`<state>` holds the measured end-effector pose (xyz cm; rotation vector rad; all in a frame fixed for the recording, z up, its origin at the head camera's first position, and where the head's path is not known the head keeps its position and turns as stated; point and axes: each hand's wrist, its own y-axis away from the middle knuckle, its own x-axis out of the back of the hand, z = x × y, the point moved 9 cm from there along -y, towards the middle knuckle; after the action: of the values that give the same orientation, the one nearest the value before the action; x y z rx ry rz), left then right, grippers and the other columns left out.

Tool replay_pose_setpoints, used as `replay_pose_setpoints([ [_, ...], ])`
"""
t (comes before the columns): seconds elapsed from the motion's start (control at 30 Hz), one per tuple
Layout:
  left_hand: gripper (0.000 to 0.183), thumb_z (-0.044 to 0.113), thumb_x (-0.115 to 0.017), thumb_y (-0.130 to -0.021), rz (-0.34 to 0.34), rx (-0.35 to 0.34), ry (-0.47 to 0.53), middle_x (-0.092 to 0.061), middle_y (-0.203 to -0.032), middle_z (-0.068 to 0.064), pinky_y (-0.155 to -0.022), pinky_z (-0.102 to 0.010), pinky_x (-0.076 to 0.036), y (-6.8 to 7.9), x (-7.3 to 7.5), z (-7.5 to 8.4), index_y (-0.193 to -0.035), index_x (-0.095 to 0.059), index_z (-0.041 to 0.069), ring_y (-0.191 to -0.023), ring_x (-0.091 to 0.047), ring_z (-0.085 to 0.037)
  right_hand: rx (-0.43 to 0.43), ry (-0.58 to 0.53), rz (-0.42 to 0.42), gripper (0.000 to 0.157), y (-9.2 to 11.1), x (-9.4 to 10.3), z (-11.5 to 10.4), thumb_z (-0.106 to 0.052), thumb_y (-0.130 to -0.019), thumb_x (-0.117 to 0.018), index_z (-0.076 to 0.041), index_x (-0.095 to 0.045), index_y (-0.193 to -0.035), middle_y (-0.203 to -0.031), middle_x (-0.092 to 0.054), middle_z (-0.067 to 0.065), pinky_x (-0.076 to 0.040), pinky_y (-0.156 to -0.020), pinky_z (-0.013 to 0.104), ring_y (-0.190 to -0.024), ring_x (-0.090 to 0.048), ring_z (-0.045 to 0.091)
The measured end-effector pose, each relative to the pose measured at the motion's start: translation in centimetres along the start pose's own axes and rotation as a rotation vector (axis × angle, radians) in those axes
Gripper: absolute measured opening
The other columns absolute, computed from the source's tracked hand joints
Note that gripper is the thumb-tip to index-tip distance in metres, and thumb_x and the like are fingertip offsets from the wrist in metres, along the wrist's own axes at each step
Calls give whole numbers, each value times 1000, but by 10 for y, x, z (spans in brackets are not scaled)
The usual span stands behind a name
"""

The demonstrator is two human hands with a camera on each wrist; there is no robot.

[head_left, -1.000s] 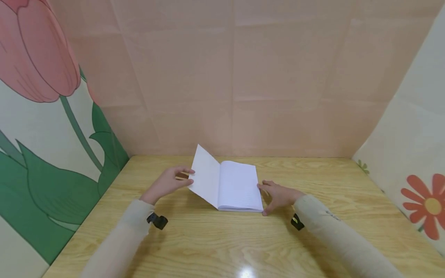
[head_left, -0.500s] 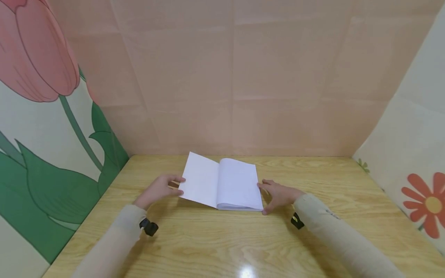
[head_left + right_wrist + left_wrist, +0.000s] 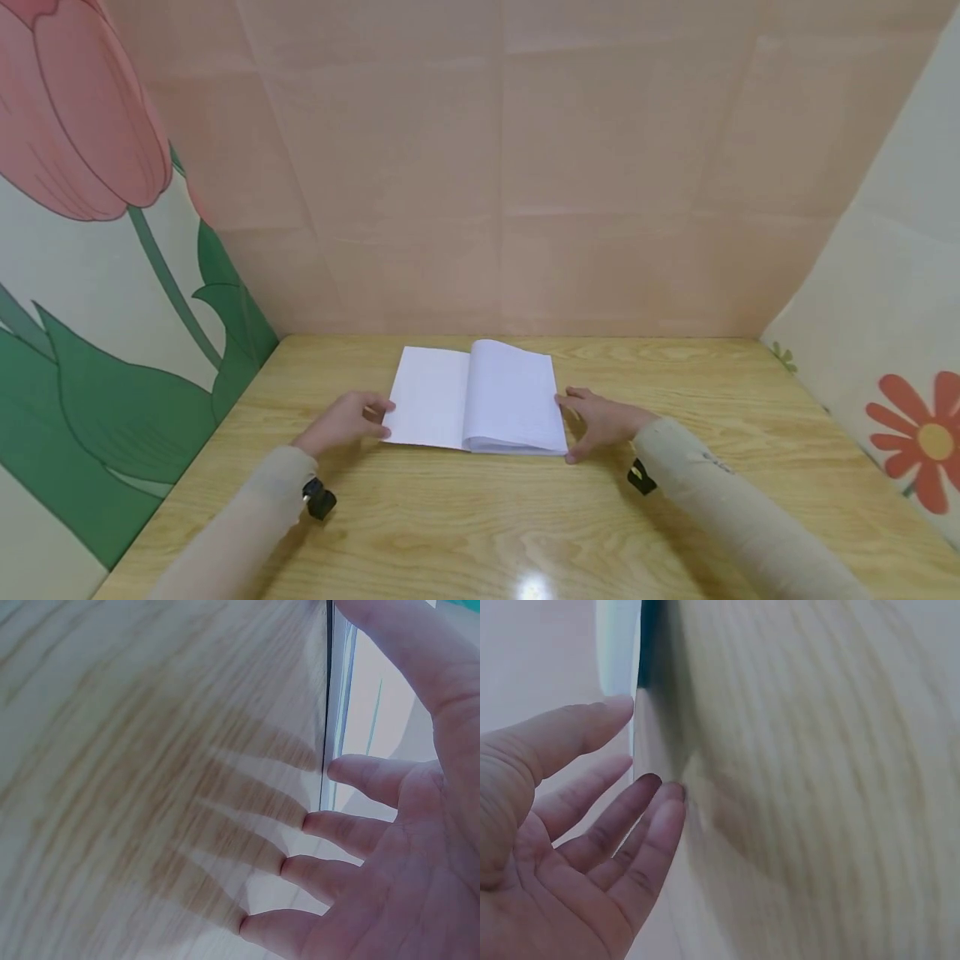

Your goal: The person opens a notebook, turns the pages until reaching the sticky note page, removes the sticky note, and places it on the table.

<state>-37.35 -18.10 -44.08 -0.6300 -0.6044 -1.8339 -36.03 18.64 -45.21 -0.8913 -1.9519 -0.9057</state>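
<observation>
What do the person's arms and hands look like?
The left hand and right hand wear no gloves. The left sleeve and right sleeve are long and pale beige, the right one with a small dark mark. Small black wrist cameras show at both cuffs.

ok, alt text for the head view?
A book, white inside, lies open on a wooden table, the left hand at its left edge and the right hand at its right. A pinkish backdrop stands behind, with floral panels on both sides.
</observation>
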Motion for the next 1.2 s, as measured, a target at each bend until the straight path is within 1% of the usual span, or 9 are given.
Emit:
replay_pose_setpoints([
  [0.1,37,13,-78,-81,-2,29,-9,-67,-109,-5,-85,-37,-51,-3,-3,-6,-116,-67,7,-97,-61,-19,-5,-1,0,106,0,0,1,-37,-70,-85,1,-26,-150,-155,-17,31,-20,-111,64,-142,-17,49],
  [0.2,37,12,-78,-80,2,63,-8,-66,-108,-5,-87,-37,-50,-4,-6,-11,-115,-67,8,-97,-60,-19,-6,-1,-1,105,0,0,1,-36,-71,-85,0,-27,-150,-155,-17,31,-20,-110,64,-142,-17,49],
  [0.33,37,11,-77,-81,-3,87,5,-65,-111,-5,-92,-40,-48,-4,-9,-13,-116,-67,8,-101,-59,-20,-13,-6,-3,105,1,0,0,-36,-71,-85,1,-27,-150,-154,-17,31,-19,-111,64,-142,-17,50],
  [0.43,38,7,-76,-80,-9,91,17,-64,-112,-7,-94,-42,-47,-3,-10,-11,-117,-66,6,-102,-58,-21,-19,-12,-6,104,2,-1,0,-36,-71,-85,0,-27,-150,-155,-17,31,-19,-111,65,-142,-17,50],
  [0.5,39,6,-77,-79,-8,101,33,-63,-110,-7,-91,-39,-47,-3,-10,-11,-116,-66,5,-100,-56,-21,-18,-7,-9,105,2,-1,0,-38,-71,-84,0,-27,-150,-155,-16,30,-20,-110,64,-142,-17,49],
  [0.67,38,3,-78,-76,-1,127,66,-60,-104,-8,-82,-32,-46,-5,-10,-14,-113,-66,5,-93,-53,-20,-12,7,-15,107,0,-2,2,-41,-72,-83,-2,-24,-152,-157,-14,28,-24,-110,63,-143,-17,47],
  [0.83,39,2,-79,-75,-1,124,65,-60,-102,-7,-80,-31,-46,-7,-9,-14,-112,-67,5,-91,-53,-20,-4,1,-17,106,1,-1,2,-39,-72,-84,-1,-24,-151,-157,-14,29,-24,-110,62,-143,-16,47],
  [1.07,39,2,-77,-76,-9,119,74,-60,-102,-8,-82,-32,-46,-5,-9,-13,-113,-66,4,-93,-52,-20,-21,-16,-24,106,2,-2,0,-38,-72,-84,-1,-24,-151,-157,-13,28,-20,-111,63,-144,-15,47],
  [1.2,38,5,-76,-78,-25,84,68,-62,-103,-9,-82,-32,-47,-3,-7,-9,-115,-66,2,-93,-54,-20,-23,-20,-23,106,3,-1,-1,-37,-72,-84,-1,-24,-151,-157,-13,28,-20,-111,63,-144,-15,47],
])
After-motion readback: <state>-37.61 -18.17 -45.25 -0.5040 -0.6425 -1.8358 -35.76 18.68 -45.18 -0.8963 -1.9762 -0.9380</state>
